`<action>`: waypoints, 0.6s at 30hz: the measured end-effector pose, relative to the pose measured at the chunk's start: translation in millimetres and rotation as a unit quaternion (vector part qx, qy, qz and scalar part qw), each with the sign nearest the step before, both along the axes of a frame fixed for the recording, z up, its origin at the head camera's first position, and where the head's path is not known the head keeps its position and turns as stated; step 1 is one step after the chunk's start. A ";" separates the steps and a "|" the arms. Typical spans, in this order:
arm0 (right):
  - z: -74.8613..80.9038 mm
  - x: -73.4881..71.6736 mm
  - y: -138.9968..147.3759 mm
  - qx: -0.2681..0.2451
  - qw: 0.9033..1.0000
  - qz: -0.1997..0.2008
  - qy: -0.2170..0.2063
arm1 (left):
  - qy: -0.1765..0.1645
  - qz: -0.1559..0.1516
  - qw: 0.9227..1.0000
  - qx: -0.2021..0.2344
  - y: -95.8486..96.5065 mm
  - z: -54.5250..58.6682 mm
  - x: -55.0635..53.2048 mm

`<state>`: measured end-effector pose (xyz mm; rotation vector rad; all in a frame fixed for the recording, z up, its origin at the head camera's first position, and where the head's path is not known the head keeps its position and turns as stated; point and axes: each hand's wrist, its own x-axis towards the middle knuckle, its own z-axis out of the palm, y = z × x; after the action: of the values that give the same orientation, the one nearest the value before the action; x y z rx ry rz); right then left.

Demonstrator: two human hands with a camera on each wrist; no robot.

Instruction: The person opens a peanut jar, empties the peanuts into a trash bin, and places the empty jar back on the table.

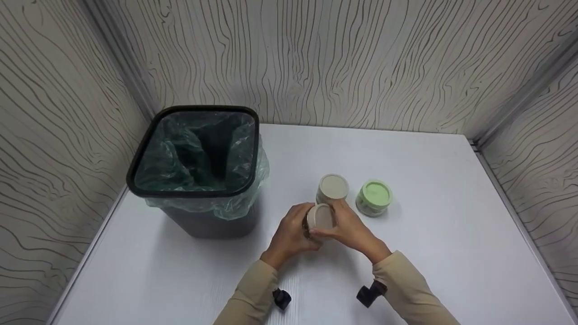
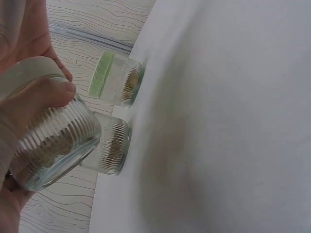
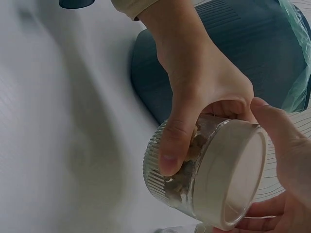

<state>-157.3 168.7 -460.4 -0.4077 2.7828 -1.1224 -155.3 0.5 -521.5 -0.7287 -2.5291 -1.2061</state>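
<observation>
A ribbed glass jar [image 3: 179,187] with brownish pieces inside is held above the white table, tilted. My left hand [image 1: 292,232] grips its glass body, the thumb lying along the side in the right wrist view. On the cream lid [image 1: 322,217], my right hand [image 1: 351,228] has its thumb and fingers around the rim. The lid sits on the jar's mouth. Just beyond the hands stands a second jar with a cream lid [image 1: 333,186]. To its right is a jar with a green lid [image 1: 376,194]. Both stand upright, with brownish contents showing in the left wrist view.
A dark bin [image 1: 226,228] with a black rim and a translucent green liner [image 1: 239,205] stands on the left of the white table [image 1: 433,239]. Wood-grain panels [image 1: 289,63] rise at the back and on both sides.
</observation>
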 end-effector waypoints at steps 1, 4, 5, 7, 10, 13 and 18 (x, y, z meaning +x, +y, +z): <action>-0.2 0.0 0.1 -0.001 1.000 0.001 0.001 | 0.001 0.000 1.000 -0.001 0.1 0.2 0.2; 0.1 0.5 0.1 -0.005 1.000 0.006 0.008 | 0.003 -0.002 1.000 -0.001 -0.1 0.0 0.2; 0.2 0.9 0.1 -0.003 1.000 0.008 0.009 | 0.004 -0.003 1.000 0.000 -0.4 -0.3 0.3; 0.7 1.7 0.1 0.002 1.000 0.011 0.011 | 0.001 -0.005 1.000 0.002 -1.1 -1.2 0.4; 1.6 2.9 0.4 0.023 0.999 0.018 0.019 | -0.003 -0.010 1.000 0.007 -2.0 -2.2 0.7; 2.1 2.7 1.0 0.035 0.999 0.027 0.028 | 0.004 -0.011 1.000 0.008 -2.7 -2.2 1.2; 1.5 1.8 2.1 0.048 0.995 0.062 0.059 | 0.020 -0.009 1.000 0.005 -3.7 -2.4 0.4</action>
<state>-155.5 170.8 -458.9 -0.6445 2.8517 -0.9637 -154.9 -3.2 -524.0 -0.7676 -2.4870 -1.1978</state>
